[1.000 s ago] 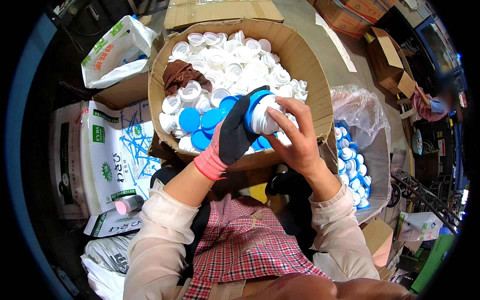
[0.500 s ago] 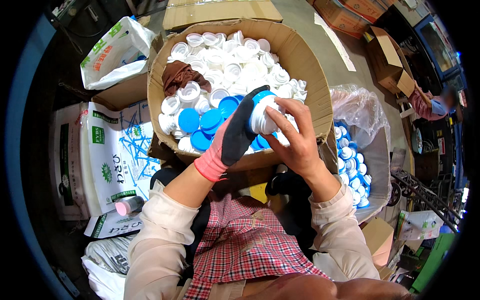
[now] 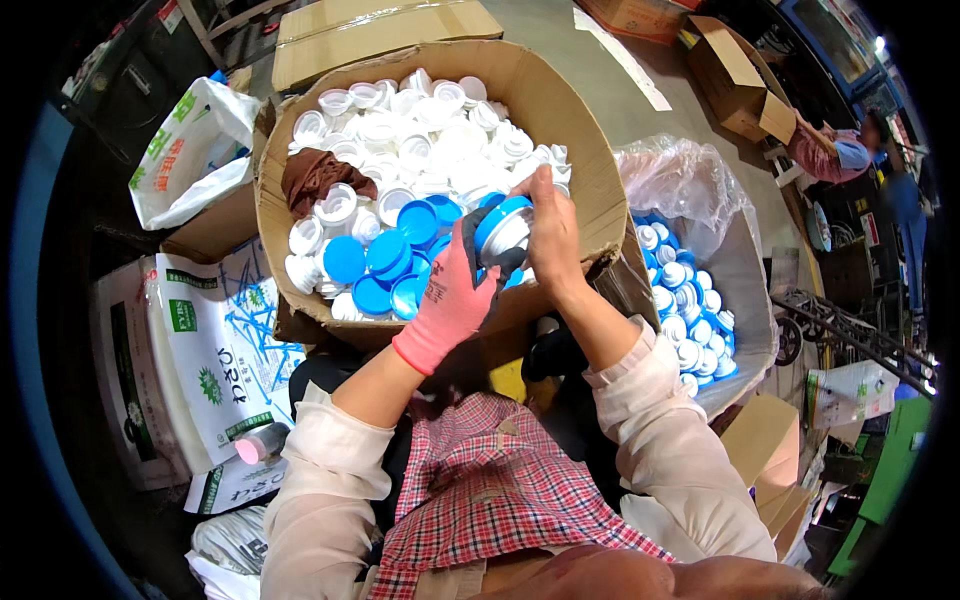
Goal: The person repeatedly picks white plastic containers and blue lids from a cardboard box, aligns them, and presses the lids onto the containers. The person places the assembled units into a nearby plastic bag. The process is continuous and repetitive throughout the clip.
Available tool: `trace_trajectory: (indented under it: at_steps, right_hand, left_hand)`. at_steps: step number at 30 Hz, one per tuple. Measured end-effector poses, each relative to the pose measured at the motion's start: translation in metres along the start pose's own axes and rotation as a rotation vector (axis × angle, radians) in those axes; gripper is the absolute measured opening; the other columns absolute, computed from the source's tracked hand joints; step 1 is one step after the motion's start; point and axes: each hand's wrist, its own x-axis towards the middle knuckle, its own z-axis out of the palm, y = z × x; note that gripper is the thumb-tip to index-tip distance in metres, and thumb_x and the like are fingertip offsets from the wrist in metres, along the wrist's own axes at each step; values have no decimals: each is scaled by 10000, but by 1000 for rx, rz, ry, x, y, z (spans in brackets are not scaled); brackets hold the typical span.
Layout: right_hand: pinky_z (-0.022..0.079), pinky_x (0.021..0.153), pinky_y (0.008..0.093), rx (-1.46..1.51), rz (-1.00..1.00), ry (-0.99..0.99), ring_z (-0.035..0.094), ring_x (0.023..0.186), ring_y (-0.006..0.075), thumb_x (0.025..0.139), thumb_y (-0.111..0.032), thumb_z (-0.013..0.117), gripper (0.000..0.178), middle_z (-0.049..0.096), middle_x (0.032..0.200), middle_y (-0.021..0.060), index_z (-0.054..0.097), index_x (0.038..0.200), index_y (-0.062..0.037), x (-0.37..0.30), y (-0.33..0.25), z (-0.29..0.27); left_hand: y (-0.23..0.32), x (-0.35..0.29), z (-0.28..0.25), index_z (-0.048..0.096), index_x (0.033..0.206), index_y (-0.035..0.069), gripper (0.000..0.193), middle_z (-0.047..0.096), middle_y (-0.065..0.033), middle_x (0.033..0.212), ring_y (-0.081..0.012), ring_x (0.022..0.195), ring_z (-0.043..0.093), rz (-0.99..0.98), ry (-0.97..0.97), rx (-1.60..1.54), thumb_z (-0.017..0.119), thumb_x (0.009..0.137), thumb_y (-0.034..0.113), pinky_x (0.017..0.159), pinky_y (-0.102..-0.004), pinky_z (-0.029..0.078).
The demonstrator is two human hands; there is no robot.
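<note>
Over the near side of a cardboard box [image 3: 575, 125], both hands are closed around one blue-and-white plastic cap [image 3: 508, 238]. My left hand [image 3: 455, 288], in a pink glove with black fingers, grips the cap from its left and from below. My bare right hand [image 3: 553, 238] presses on its right side, thumb up by the blue rim. The cap is tilted, showing its white threaded part; fingers hide some of it. White caps [image 3: 430, 130] fill the box behind, and loose blue lids [image 3: 388, 255] lie beside my left hand. A brown cloth [image 3: 322, 180] rests on the white pieces.
To the right, a plastic-lined box [image 3: 752, 290] holds many blue-and-white caps [image 3: 690, 310]. A white bag [image 3: 190, 160] and printed sheets [image 3: 215, 350] are at left. A flat carton [image 3: 390, 30] lies beyond the box. Another person [image 3: 835, 150] is at the far right.
The cap has turned in my hands. My right fingers, earlier spread over its white threaded part, now hold its side. The whole view has shifted, with the box appearing further left.
</note>
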Motion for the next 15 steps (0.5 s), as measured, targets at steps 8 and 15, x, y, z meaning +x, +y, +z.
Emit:
trace_trajectory:
  at_steps: [8, 15]
  right_hand:
    - [373, 635, 304, -26, 14, -16, 417, 672, 142, 993, -520, 391, 606, 460, 667, 45, 501, 749, 24, 8, -2, -1]
    - [441, 919, 334, -40, -4, -284, 552, 1060, 207, 756, -320, 783, 607, 578, 1124, 107, 528, 1238, -54, -2, 8, -84]
  left_hand:
    - [-7, 2, 5, 264, 1377, -117, 708, 577, -310, 1012, -450, 963, 558, 61, 71, 136, 644, 815, 84, 827, -472, 436]
    - [-60, 16, 1, 354, 1413, -24, 455, 489, -223, 1340, -291, 1248, 474, -99, -116, -284, 405, 982, 112, 1054, -369, 361]
